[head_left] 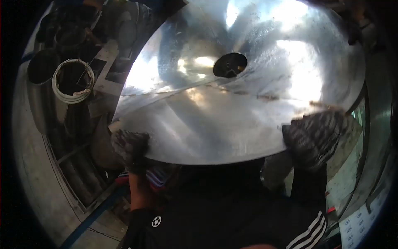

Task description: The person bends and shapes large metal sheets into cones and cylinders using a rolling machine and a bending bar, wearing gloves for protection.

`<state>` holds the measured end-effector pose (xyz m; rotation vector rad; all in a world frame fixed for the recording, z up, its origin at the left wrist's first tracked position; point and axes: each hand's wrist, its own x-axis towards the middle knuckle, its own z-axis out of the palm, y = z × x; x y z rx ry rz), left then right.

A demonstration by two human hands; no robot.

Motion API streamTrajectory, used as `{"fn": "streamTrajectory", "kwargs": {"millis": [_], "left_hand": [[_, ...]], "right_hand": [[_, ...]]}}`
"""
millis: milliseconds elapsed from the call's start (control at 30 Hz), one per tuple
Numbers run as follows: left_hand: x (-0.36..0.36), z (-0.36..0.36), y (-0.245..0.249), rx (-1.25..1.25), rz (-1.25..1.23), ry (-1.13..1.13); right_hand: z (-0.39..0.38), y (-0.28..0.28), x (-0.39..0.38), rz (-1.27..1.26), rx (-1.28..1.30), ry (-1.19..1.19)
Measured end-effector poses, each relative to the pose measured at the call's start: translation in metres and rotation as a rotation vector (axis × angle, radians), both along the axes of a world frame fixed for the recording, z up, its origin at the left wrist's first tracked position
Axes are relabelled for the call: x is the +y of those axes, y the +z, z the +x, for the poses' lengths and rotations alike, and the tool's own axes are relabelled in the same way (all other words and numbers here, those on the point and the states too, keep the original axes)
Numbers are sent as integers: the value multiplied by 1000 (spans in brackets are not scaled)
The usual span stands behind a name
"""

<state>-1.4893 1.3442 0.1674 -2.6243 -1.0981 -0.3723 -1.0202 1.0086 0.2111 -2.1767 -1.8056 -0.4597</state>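
A large, shiny round metal sheet with a dark round hole near its middle fills the upper centre. Seams or creases run across it from the left edge to the right. My left hand, in a dark patterned glove, is closed on the sheet's lower left edge. Also gloved, my right hand grips the lower right edge. The fingertips of both hands are partly hidden or blurred. The near edge of the sheet is in front of my black clothing.
A white-rimmed bucket stands at the left beside dark cylindrical containers. Below them lies a metal frame on the floor. A blue bar crosses the lower left. White printed sheeting is at the lower right.
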Motion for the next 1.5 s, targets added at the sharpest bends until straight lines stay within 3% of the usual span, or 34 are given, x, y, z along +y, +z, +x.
{"fn": "streamTrajectory", "kwargs": {"millis": [100,167,200,267,300,400,467,567,667,800,933,967,1067,1300,1500], "left_hand": [[-59,88,75,50,-338,-155],[-60,105,90,293,-128,-380],[-63,117,104,290,-125,-370],[-65,141,123,87,-472,-492],[-63,136,123,79,-475,-500],[-42,114,109,52,-506,-465],[-22,94,95,100,-468,-461],[-7,99,102,139,-534,-618],[-14,116,110,173,-630,-567],[-9,129,123,193,-617,-712],[-13,127,121,276,-376,-734],[-14,127,118,326,-255,-730],[-4,100,119,298,-264,-650],[16,90,136,334,19,-613],[40,119,129,348,161,-617]], "right_hand": [[-25,-2,-9,-27,-62,-26],[-32,-26,-18,66,-85,-176],[-34,-25,-15,100,-95,-223],[-31,-4,-2,193,229,35],[-30,3,3,219,335,119],[-31,11,11,632,564,168],[-57,-10,5,952,621,-183],[-110,-85,11,1135,853,-782],[-172,-174,45,1069,1300,-1090],[-226,-285,108,953,1725,-1181],[-257,-379,143,900,1920,-1204],[-256,-396,149,905,1945,-1209],[-258,-456,195,920,2006,-1229],[-204,-562,289,1097,2004,-1203],[-198,-608,328,1271,1953,-1168]]}}
